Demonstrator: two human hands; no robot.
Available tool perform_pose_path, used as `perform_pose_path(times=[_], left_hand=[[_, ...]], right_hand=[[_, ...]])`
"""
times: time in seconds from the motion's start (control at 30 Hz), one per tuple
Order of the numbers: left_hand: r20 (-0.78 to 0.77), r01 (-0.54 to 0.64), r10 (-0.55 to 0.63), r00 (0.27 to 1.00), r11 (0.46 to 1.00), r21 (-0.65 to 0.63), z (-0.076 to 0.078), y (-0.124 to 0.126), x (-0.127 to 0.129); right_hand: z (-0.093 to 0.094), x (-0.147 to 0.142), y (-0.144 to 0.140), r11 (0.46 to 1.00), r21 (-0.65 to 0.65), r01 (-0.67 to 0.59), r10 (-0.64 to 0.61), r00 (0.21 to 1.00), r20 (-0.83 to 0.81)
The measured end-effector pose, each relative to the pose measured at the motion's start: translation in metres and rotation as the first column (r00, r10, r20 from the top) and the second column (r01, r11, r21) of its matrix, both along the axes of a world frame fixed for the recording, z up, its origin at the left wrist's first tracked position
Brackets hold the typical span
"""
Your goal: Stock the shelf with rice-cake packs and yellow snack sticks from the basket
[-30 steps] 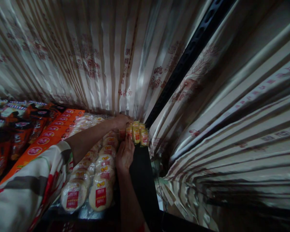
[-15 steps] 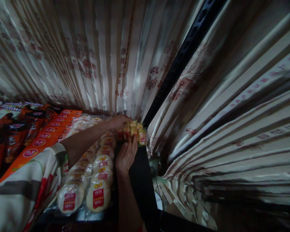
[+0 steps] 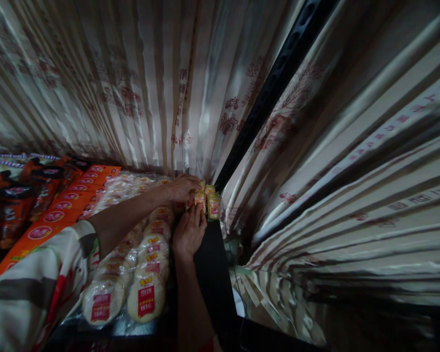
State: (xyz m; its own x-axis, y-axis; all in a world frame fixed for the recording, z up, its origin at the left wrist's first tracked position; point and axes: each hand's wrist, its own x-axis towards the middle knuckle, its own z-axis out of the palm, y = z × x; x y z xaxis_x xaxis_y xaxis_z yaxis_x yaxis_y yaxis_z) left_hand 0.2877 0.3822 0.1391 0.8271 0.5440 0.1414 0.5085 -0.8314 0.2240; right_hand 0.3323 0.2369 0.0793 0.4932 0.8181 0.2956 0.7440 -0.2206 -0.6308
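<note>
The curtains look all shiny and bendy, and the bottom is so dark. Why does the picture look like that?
Head view: light glares off the shiny curtain folds, and the wide lens bends their stripes outward. The bottom right corner sinks into shadow. The right edge is smeared with blur, while the small yellow packets between the left hand and right hand show fairly clearly.

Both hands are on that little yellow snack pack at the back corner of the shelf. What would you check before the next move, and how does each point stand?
1. Left hand on the small yellow pack: ok, touching.
2. Right hand on the pack: ok, fingertips meet it.
3. Firm grip: cannot tell, fingers partly hidden.
4. Rows of round cake packs undisturbed: ok, lined up.
5. Pack clear of the curtain: cannot tell, too dim.
6. Black shelf post clear of hands: ok.
</note>
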Motion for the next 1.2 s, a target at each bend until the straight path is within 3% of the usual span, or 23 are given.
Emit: perform_pose_path(times=[0.23,0.43,0.8,0.93,1.07,1.2], left_hand=[[0.017,-0.06,0.059,0.998,0.996,0.064,0.0,-0.004,0.006],[-0.068,-0.004,0.003,0.998,1.0,-0.015,0.002,-0.007,0.014],[-0.131,-0.084,0.074,0.989,0.994,-0.07,0.001,-0.01,0.015],[-0.14,-0.089,0.08,0.987,0.994,-0.064,0.003,-0.011,0.015],[-0.15,-0.103,0.092,0.984,0.992,-0.067,0.006,-0.013,0.016],[-0.162,-0.108,0.096,0.982,0.992,-0.067,0.005,-0.014,0.017]], right_hand=[[-0.001,0.0,0.0,1.0,-0.005,-0.004,0.004,1.0,0.003],[-0.002,0.001,-0.001,0.999,0.04,-0.018,0.018,1.0,-0.014],[0.0,0.0,-0.001,0.998,0.037,-0.043,0.045,0.998,-0.054],[0.001,0.002,-0.002,0.992,0.118,-0.047,0.055,0.996,-0.064],[-0.003,0.011,-0.003,0.974,0.22,0.052,-0.042,0.998,-0.05],[-0.007,0.021,-0.003,0.957,0.209,0.2,-0.186,0.979,-0.087]])
